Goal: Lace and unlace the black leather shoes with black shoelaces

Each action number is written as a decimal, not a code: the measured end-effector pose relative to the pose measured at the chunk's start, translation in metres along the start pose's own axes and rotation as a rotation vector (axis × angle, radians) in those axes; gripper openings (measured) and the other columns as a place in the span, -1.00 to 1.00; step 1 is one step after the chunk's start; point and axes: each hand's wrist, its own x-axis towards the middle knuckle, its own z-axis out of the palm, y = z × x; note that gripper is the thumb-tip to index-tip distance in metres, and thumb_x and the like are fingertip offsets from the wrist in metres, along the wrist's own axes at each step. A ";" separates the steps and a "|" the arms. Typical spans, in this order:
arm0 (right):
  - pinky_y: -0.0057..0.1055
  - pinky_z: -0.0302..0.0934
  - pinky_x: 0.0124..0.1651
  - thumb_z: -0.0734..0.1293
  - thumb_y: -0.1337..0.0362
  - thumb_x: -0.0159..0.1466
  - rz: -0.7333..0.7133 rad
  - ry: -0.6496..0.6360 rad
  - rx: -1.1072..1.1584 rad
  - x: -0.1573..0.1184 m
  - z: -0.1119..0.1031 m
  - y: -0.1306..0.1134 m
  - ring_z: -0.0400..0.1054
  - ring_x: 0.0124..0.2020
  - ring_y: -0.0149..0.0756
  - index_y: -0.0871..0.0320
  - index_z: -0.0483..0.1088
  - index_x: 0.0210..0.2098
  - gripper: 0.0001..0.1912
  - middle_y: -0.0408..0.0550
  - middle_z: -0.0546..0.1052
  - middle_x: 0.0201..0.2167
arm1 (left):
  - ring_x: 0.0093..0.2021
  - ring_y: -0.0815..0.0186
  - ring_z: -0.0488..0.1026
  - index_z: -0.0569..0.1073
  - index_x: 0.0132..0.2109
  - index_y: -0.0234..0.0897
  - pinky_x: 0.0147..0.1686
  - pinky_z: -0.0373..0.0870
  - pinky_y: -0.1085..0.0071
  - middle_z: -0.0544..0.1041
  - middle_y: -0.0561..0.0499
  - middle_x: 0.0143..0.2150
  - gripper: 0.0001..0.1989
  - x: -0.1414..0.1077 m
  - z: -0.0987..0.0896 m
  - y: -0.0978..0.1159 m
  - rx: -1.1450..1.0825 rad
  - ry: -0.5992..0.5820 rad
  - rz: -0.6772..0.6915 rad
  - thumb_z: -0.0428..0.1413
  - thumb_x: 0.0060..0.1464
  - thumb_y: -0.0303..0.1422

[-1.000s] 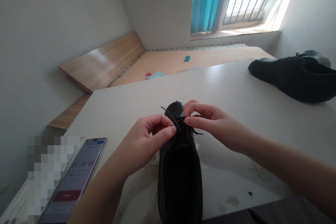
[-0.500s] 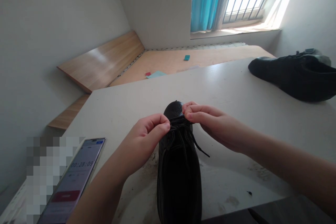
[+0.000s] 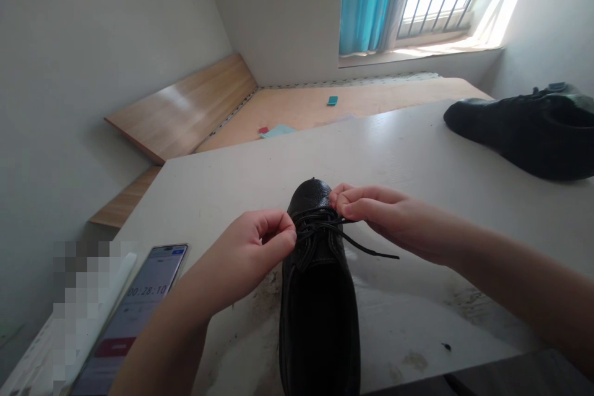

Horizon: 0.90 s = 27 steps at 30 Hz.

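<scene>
A black leather shoe [image 3: 310,197] stands on the white table with its toe pointing away from me and its opening toward me. My left hand [image 3: 266,236] pinches a black lace at the left side of the lacing. On the right side, my right hand [image 3: 362,203] has thumb and fingers closed on another part of the lace. Between the hands the laces cross over the shoe's tongue, and a loose lace end [image 3: 371,250] trails to the right onto the table.
A second black shoe [image 3: 520,130] lies at the table's right edge. A phone [image 3: 139,312] showing a timer is at the left, beside my left forearm. Beyond the white table [image 3: 223,179] are a wooden board [image 3: 185,108] and a blue curtain [image 3: 366,3].
My hands have moved slightly apart, drawing the laces outward. The loose lace end now reaches farther right, and more of the lacing shows.
</scene>
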 end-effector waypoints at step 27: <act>-0.40 -0.03 -0.39 0.29 0.09 0.29 -0.083 -0.204 -0.287 0.002 -0.015 -0.013 0.03 -0.46 -0.41 0.14 0.18 -0.51 -0.65 -0.20 0.18 -0.47 | -0.42 0.35 0.20 0.26 -0.50 -0.25 -0.41 0.14 0.44 0.25 0.11 -0.49 -0.79 0.003 -0.014 0.003 0.265 -0.163 0.206 -0.05 0.10 -0.38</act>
